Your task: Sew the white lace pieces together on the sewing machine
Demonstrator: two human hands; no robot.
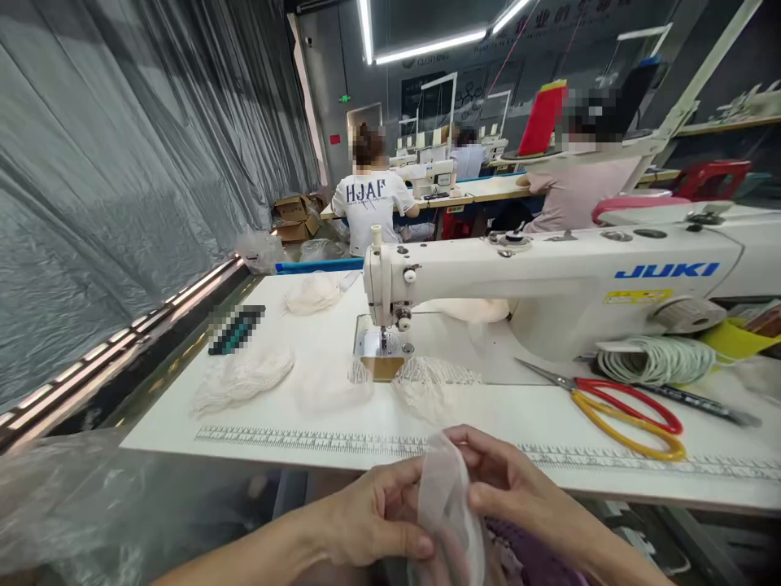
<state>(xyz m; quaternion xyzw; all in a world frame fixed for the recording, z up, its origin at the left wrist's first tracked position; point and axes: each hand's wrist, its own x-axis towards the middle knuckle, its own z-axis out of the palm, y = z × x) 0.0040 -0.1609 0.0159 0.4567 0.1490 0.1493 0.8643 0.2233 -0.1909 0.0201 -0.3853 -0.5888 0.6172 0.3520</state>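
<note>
Both my hands are low in the picture, just in front of the table's front edge. My left hand [378,513] pinches a small piece of sheer white mesh fabric [445,505] between thumb and fingers. My right hand [512,480] curls round the same piece from the right side. Purple cloth [537,561] lies beneath my hands. Ahead on the white table [342,407] stands a white JUKI sewing machine [549,281] with its needle [383,338] at the left end.
Red-and-yellow-handled scissors [616,407] and a coil of white cord [656,360] lie at right. Sheer fabric pieces [244,378] rest left of the needle and a lace-edged piece [436,382] in front. A grey plastic curtain [122,163] hangs left. Other people sit at machines behind.
</note>
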